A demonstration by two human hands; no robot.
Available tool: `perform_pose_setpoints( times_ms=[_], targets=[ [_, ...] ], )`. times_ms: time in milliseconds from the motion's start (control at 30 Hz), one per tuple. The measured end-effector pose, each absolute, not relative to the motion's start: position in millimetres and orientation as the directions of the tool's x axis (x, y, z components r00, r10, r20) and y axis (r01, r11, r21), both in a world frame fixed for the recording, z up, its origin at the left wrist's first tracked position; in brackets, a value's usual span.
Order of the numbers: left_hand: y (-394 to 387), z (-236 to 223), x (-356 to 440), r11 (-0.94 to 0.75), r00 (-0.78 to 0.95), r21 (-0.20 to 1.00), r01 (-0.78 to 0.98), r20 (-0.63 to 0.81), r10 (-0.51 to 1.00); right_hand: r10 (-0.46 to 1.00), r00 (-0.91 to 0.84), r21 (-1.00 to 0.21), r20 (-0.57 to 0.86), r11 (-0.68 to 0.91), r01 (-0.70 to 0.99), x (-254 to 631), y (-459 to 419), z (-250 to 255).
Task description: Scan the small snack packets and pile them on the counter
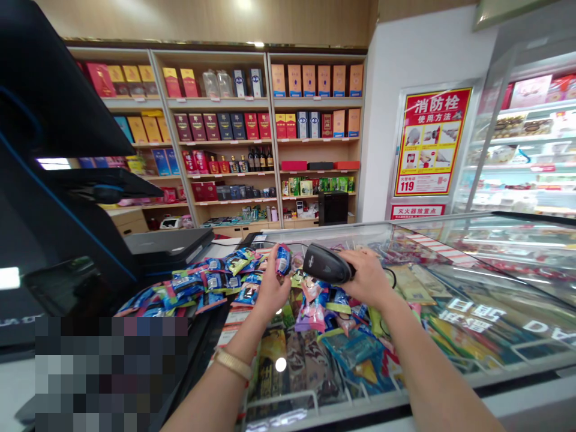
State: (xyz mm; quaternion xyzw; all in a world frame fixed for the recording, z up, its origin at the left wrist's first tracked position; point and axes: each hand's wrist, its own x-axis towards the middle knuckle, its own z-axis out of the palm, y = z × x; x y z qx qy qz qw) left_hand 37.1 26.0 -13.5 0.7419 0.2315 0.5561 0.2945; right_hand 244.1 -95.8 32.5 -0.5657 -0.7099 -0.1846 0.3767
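My left hand (273,285) is closed on a small blue snack packet (283,260), whose printed label faces right. In my right hand (365,275) is a black barcode scanner (326,264), its head pointing left at the packet, with a small gap between them. A dark cable loops out behind my right wrist. Many small snack packets (310,309) in blue, pink and green lie beneath both hands on the glass top of a chest freezer (288,399). Another heap of blue packets (186,285) spreads to the left of my left hand.
A dark checkout terminal (67,198) with screens stands close on the left, a flat black device (168,243) beside it. Shelves of boxed goods (225,126) line the back wall. A red fire-hydrant poster (432,141) hangs right of them, near a lit display fridge (531,138).
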Motion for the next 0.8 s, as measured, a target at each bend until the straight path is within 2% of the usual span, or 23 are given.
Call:
perform_pose_setpoints(
  times_ms=[200, 367, 600, 733, 800],
  targets=[
    [3.6, -11.3, 54.6, -0.734, 0.374, 0.676, -0.062, 0.698, 0.611, 0.475, 0.149, -0.230, 0.867, 0.116, 0.966, 263.7, -88.7, 24.4],
    [-12.9, -7.2, 59.4, -0.859, 0.460, 0.507, 0.077, 0.746, 0.481, 0.356, 0.295, -0.326, 0.887, 0.028, 0.945, 275.2, -85.4, 20.7],
    [-23.2, -5.7, 57.4, -0.852, 0.743, 0.509, 0.121, 0.524, 0.418, 0.292, 0.368, -0.382, 0.883, -0.010, 0.924, 278.3, -85.4, 20.4],
    [-17.0, -8.2, 56.5, -0.869, 0.702, 0.466, 0.164, 0.564, 0.435, 0.263, 0.375, -0.382, 0.889, -0.023, 0.924, 279.1, -85.1, 19.7],
    [-11.3, -6.6, 53.9, -0.843, 0.590, 0.442, 0.305, 0.607, 0.532, 0.254, 0.383, -0.387, 0.888, -0.036, 0.921, 279.6, -84.6, 19.1]
  ],
)
